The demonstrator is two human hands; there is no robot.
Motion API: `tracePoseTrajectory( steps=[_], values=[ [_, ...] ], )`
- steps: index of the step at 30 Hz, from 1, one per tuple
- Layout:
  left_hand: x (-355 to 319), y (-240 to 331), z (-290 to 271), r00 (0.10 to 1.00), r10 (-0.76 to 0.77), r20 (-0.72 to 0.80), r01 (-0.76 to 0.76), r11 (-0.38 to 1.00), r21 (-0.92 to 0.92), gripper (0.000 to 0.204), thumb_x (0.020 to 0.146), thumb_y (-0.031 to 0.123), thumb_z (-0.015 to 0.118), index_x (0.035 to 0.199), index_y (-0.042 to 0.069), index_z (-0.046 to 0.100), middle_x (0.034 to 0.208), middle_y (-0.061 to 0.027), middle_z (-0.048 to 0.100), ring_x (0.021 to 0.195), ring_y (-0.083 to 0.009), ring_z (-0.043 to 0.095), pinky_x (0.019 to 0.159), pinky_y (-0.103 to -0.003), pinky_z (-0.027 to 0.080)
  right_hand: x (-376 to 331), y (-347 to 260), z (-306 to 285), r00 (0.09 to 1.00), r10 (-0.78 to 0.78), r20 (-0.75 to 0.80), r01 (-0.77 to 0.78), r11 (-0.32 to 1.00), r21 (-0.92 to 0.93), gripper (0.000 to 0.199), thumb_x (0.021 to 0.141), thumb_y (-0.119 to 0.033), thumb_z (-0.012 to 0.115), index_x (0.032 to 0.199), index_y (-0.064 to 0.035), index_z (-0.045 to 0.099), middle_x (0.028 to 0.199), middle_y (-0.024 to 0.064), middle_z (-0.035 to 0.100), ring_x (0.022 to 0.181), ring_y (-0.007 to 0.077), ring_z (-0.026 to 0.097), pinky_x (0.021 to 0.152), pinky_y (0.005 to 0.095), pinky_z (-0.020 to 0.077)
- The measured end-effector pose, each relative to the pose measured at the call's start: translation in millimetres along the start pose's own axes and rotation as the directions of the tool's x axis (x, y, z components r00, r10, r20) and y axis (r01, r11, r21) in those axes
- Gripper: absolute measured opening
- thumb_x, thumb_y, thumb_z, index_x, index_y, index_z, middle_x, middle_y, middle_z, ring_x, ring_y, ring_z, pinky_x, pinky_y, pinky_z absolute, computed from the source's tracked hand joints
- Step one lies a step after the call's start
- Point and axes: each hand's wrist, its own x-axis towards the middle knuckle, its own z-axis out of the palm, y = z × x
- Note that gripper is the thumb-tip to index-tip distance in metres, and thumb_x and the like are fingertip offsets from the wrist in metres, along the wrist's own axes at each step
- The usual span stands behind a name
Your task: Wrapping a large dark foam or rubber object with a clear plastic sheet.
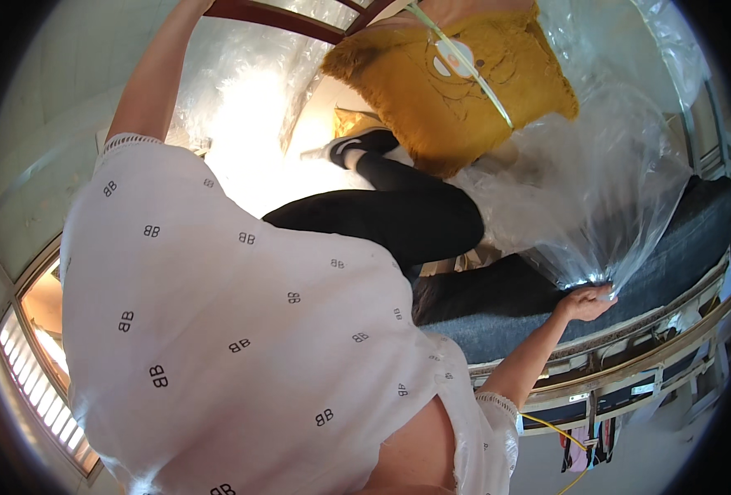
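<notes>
My right hand (589,304) is closed around the gathered edge of a clear plastic bag (580,190), which fans out in folds from my fist. Beyond the bag lies a mustard-yellow fringed cushion (464,91) with a cartoon face. A pale green strap (464,62) crosses it. My left arm stretches up to the top edge, where only a bit of my left hand (195,7) shows beside a dark red-brown wooden frame (279,16). The fingers of that hand are cut off by the picture's edge.
My legs in black trousers (373,216) are bent, with a dark shoe (357,144) near the cushion. Blue denim-like fabric (514,330) runs along a slatted rail (629,363) at right. More clear plastic (242,74) hangs by my left arm. A yellow cord (551,423) dangles below the rail.
</notes>
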Motion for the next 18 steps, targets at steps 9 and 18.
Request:
tracePoseTrajectory(
  steps=[9,18],
  values=[
    [29.9,-49.0,-6.0,0.984,0.179,0.027,-0.181,0.975,0.13,0.058,0.071,0.055,0.066,0.096,0.002,0.066,0.082,-0.0095,0.067,0.073,-0.0171,0.064,0.069,-0.029,0.049,-2.2,1.4,1.9,0.997,0.074,0.021,-0.075,0.995,0.06,0.058,0.093,-0.049,0.035,0.103,0.0055,0.051,0.091,0.0292,0.055,0.08,0.0451,0.05,0.072,0.0479,0.0396],
    [18.8,-64.4,-14.6,0.897,0.442,-0.01,-0.441,0.895,-0.064,0.054,0.075,0.04,0.064,0.113,0.004,0.055,0.099,-0.0149,0.064,0.092,-0.0266,0.061,0.081,-0.034,0.046,7.3,-13.5,15.5,0.963,0.232,0.137,-0.177,0.928,-0.329,0.055,0.093,-0.042,0.039,0.12,0.0044,0.049,0.117,0.0251,0.053,0.106,0.038,0.052,0.089,0.0431,0.0428]
  ],
)
